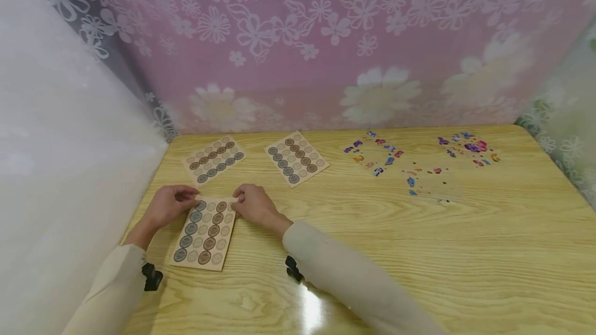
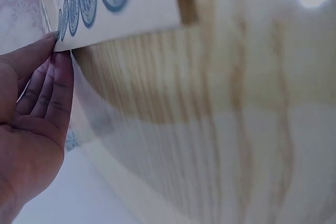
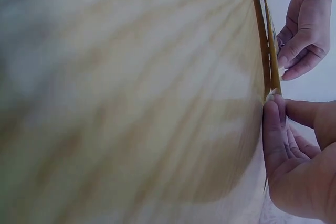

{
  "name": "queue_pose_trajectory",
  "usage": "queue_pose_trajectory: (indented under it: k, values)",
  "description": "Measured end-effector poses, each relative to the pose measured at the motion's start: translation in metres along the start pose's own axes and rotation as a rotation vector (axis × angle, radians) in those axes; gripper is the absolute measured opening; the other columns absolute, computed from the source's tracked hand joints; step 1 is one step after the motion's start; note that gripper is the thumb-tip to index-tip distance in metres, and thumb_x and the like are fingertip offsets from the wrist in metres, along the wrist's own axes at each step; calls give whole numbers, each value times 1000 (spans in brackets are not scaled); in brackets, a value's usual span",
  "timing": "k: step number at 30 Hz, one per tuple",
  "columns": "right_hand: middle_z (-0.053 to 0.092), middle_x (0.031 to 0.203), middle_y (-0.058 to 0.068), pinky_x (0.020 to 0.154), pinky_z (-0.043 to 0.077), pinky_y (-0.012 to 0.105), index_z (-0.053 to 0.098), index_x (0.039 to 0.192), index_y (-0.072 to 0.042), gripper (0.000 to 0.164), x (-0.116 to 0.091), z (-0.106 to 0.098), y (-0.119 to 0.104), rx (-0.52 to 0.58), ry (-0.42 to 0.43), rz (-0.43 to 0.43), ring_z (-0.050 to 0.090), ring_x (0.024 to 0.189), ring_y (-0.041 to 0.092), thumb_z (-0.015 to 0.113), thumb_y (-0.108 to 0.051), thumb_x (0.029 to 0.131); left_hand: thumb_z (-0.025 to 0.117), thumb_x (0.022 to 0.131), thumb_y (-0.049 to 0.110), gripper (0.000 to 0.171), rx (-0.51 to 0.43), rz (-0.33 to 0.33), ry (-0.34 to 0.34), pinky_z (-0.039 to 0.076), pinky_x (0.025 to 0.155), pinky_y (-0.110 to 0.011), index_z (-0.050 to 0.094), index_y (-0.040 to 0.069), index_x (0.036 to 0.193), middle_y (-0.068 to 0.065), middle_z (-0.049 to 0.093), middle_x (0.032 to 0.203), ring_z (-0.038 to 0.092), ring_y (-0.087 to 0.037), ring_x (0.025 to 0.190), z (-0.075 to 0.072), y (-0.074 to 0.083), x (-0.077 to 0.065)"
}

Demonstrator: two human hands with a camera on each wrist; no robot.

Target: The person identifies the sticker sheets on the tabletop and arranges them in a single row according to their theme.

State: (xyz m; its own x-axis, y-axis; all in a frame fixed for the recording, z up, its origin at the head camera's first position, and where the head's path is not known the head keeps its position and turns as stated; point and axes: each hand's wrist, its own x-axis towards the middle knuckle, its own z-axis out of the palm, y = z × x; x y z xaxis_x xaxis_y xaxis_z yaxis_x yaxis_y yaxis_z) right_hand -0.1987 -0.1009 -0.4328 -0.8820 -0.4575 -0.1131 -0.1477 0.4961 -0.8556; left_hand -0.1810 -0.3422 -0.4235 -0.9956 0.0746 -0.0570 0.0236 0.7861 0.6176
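Note:
A kraft-coloured sticker sheet (image 1: 202,237) with columns of round blue, brown and pale seals lies at the left of the wooden table. At its far left corner my left hand (image 1: 171,206) pinches the edge between thumb and fingers; the left wrist view shows this hand (image 2: 37,108) with the thumb on top of the sheet (image 2: 131,27). My right hand (image 1: 255,204) pinches the far right corner. In the right wrist view the sheet (image 3: 274,64) appears edge-on, its far end raised off the table, between the fingers of the right hand (image 3: 299,156).
Behind the hands lie two similar sticker sheets, one left (image 1: 214,160) and one right (image 1: 296,159). Clear sheets with colourful flower or butterfly stickers (image 1: 374,154) lie farther right, including a sparser one (image 1: 433,182) and another (image 1: 470,148). A floral curtain (image 1: 298,66) hangs behind the table.

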Motion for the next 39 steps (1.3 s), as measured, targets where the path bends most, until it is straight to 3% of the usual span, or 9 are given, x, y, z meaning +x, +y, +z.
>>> queue_pose_trajectory:
  k: [17, 26, 39]
  values:
    - [63, 83, -3, 69, 47, 22, 66, 107, -6, 21, 4, 6, -5, -119, 45, 35, 57, 75, 7, 67, -19, 90, 69, 89, 14, 28, 23, 1, 8, 49, 69, -34, 67, -5, 109, -11, 68, 89, 63, -22, 78, -2, -6, -2]
    - [58, 76, -6, 61, 43, 22, 64, 98, -10, 14, 7, 13, -8, -159, 65, 53, 53, 67, 7, 67, -20, 89, 68, 90, 14, 27, 58, -9, 7, 49, 68, -34, 67, -6, 109, -10, 67, 89, 63, -23, 79, -5, -6, -6]
    - [58, 76, -7, 61, 43, 24, 62, 98, -13, 15, 3, 12, -6, -169, 88, 104, 53, 68, 7, 66, -24, 89, 67, 90, 10, 24, 78, 10, -2, 48, 64, -32, 66, -6, 108, -11, 65, 88, 61, -23, 78, -1, -1, -4]
